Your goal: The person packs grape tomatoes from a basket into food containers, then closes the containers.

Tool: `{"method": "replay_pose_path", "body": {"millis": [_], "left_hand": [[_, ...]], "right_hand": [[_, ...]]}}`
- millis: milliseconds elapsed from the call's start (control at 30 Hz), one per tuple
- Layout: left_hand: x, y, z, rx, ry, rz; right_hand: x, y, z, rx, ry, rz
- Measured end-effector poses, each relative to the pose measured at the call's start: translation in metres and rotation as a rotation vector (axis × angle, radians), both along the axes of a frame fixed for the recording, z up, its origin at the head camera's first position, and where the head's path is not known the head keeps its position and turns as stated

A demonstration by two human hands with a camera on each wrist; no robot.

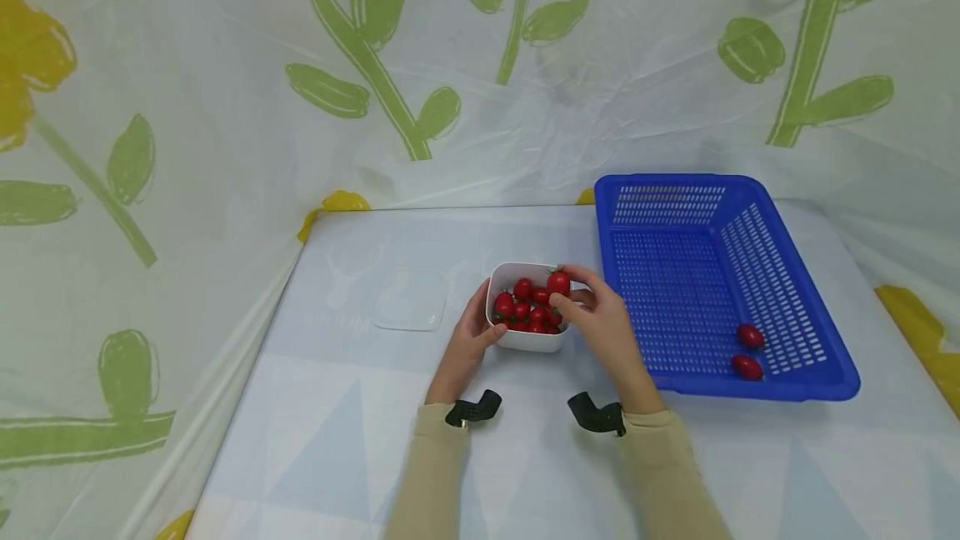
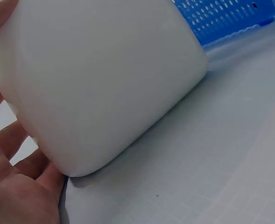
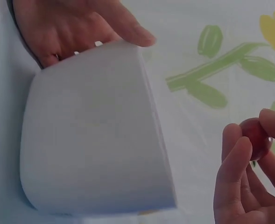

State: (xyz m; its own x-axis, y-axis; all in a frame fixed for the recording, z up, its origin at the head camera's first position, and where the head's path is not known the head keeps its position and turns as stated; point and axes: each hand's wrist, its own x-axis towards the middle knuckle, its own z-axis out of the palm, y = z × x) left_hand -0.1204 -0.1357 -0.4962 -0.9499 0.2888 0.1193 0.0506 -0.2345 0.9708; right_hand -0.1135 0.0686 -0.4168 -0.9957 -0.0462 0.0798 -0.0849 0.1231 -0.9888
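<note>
A white square container [image 1: 529, 342] stands on the table, holding several red cherry tomatoes [image 1: 521, 309]. My left hand [image 1: 465, 350] grips its left side, the thumb over the front rim. In the left wrist view the fingers [image 2: 34, 163] lie along the wall of the container [image 2: 109, 88]. Above the container's back right corner, my right hand [image 1: 609, 330] pinches one cherry tomato [image 1: 558, 282] between thumb and fingers. The right wrist view shows this tomato [image 3: 256, 140] apart from the container, its green stem end downward.
To the right stands a blue perforated basket [image 1: 660, 273] with two red tomatoes [image 1: 747, 367] near its front right corner. A clear, flat, lid-like piece [image 1: 408, 328] lies on the table left of the container. A flower-printed sheet [image 1: 465, 173] hangs behind the table.
</note>
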Motion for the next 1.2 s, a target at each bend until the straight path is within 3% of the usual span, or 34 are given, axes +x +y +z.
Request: {"method": "replay_pose_path", "body": {"millis": [233,433,667,900,1200], "left_hand": [[0.001,0.000,-0.001,-0.019,-0.003,0.000],[0.002,0.000,0.002,-0.062,-0.010,-0.006],[0.002,-0.001,0.002,-0.073,-0.003,-0.007],[-0.006,-0.002,-0.018,-0.044,-0.008,0.010],[-0.001,-0.001,-0.003,-0.054,-0.001,-0.012]], "right_hand": [[-0.003,-0.019,-0.003,0.168,0.012,-0.046],[-0.009,-0.026,-0.013,0.230,0.076,-0.046],[-0.014,-0.030,-0.020,0.420,0.176,-0.040],[-0.014,-0.035,-0.024,0.634,0.283,-0.063],[-0.015,-0.042,-0.026,0.862,0.354,-0.077]]}}
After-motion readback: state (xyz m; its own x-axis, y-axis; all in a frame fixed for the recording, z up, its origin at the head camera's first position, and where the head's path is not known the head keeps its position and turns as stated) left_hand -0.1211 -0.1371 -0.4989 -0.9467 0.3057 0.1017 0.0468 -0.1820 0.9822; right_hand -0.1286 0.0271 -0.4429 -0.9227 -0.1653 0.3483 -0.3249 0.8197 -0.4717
